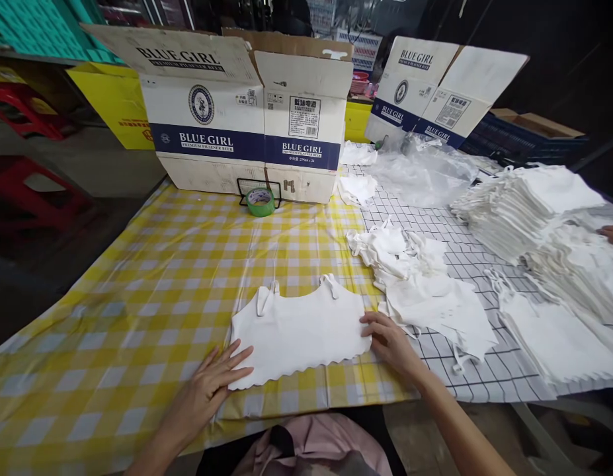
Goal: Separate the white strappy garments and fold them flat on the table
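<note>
A white camisole top [301, 327] with thin straps and a scalloped hem lies flat on the yellow checked tablecloth [137, 284]. My left hand [214, 380] rests on its lower left corner, fingers spread and flat. At the opposite side edge, my right hand [388, 337] touches the fabric with its fingertips, the fingers apart and slightly bent. Both straps fold down over the front of the top. Just right of it lies a loose heap of similar white tops [420, 277], crumpled and overlapping.
Tall stacks of white garments [514, 205] stand at the right, where another person's hand [612, 235] shows. Behind are an opened beer carton [207, 112], a second carton [435, 86], green tape [260, 202] and clear plastic bags [420, 168]. Red stools [31, 109] stand left.
</note>
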### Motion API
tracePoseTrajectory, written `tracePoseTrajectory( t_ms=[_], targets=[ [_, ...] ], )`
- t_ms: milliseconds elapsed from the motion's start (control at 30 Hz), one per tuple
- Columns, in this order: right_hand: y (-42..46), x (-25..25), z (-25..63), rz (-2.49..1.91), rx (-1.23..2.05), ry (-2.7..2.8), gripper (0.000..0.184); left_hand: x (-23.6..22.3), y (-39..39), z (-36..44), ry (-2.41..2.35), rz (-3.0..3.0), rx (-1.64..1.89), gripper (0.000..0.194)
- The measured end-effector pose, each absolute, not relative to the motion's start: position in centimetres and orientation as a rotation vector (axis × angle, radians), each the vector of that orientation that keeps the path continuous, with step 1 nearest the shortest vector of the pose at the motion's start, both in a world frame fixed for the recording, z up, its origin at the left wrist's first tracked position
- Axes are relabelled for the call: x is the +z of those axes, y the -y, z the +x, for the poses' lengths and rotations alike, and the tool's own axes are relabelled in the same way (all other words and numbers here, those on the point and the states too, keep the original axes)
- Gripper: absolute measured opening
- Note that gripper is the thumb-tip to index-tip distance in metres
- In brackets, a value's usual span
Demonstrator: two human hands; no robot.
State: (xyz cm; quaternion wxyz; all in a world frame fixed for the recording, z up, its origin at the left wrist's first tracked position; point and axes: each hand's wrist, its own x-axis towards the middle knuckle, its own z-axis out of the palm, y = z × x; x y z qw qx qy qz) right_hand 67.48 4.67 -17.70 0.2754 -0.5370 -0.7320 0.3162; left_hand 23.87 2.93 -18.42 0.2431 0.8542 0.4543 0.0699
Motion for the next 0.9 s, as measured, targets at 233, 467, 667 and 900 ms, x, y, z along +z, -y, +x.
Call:
tracePoseTrajectory(
  t_ms=[233,467,667,900],
  targets=[
    [-4.6,-17.6,67.4,-1.454,0.882,1.937,0.019,-18.0,-3.0,24.2,-1.246,2.271,0.242,0.044],
    [-4.9,-13.3,67.5,-1.342,1.056,1.774,0.014,-14.2,-3.9,23.5,-1.300,1.909,0.477,0.034],
    [-7.3,-7.3,67.7,-1.365,1.252,1.421,0.027,-8.1,-7.4,24.1,-1.460,1.508,0.864,0.033],
    [-13.3,-13.0,65.9,-1.580,1.193,1.296,0.027,-12.5,-14.6,28.1,-1.510,1.466,0.819,0.046]
  ],
)
